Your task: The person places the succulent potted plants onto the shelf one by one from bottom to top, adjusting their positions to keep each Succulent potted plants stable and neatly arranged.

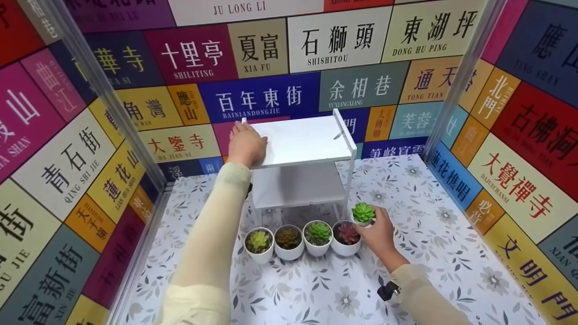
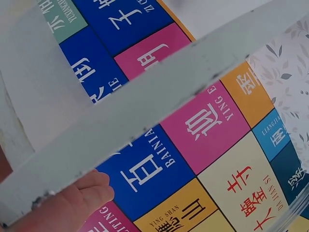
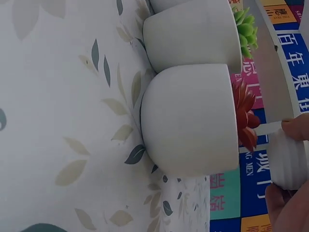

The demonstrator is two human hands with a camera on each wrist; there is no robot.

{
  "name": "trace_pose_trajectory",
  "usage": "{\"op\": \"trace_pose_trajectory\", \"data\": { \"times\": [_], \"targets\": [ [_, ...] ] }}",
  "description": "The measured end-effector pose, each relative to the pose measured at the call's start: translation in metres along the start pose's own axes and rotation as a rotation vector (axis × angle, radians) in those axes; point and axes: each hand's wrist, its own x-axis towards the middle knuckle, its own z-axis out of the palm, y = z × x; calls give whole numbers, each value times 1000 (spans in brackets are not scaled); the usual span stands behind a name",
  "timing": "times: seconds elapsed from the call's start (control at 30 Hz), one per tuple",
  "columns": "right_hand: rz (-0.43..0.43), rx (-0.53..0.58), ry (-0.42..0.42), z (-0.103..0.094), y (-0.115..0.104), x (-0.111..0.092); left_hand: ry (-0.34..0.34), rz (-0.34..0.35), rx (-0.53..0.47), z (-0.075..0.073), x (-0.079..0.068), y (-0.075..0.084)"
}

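A white two-tier shelf [image 1: 300, 140] stands on the patterned cloth. My left hand [image 1: 247, 143] grips its upper left side rail. In the left wrist view, fingers [image 2: 89, 193] show past the pale rail [image 2: 145, 101]. My right hand [image 1: 378, 232] pinches a small white pot with a green succulent [image 1: 363, 212], held beside the shelf's right front leg. In the right wrist view, thumb and fingers hold that white pot [image 3: 287, 159] at its sides, above a red succulent [image 3: 186, 121]. The held pot's plant is out of that view.
In front of the shelf stands a row of white pots: a yellow-green succulent [image 1: 259, 243], a brown one [image 1: 289, 241], a green one [image 1: 318, 237] and a reddish one [image 1: 347, 237]. Panels of coloured street-name signs [image 1: 266, 97] enclose the leaf-print cloth [image 1: 311, 289] on three sides.
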Motion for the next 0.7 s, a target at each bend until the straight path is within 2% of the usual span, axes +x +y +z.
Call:
{"op": "trace_pose_trajectory", "data": {
  "times": [0.27, 0.5, 0.7],
  "targets": [
    [-61, 38, 14, 8, -22, -2, -7, 6, 29, 1, 2, -1],
    [-62, 59, 2, 12, -33, 2, -26, -17, 50, 0, 3, -1],
    [-48, 71, 4, 14, -40, 3, -31, 0, 71, -1, 3, 0]
  ]
}}
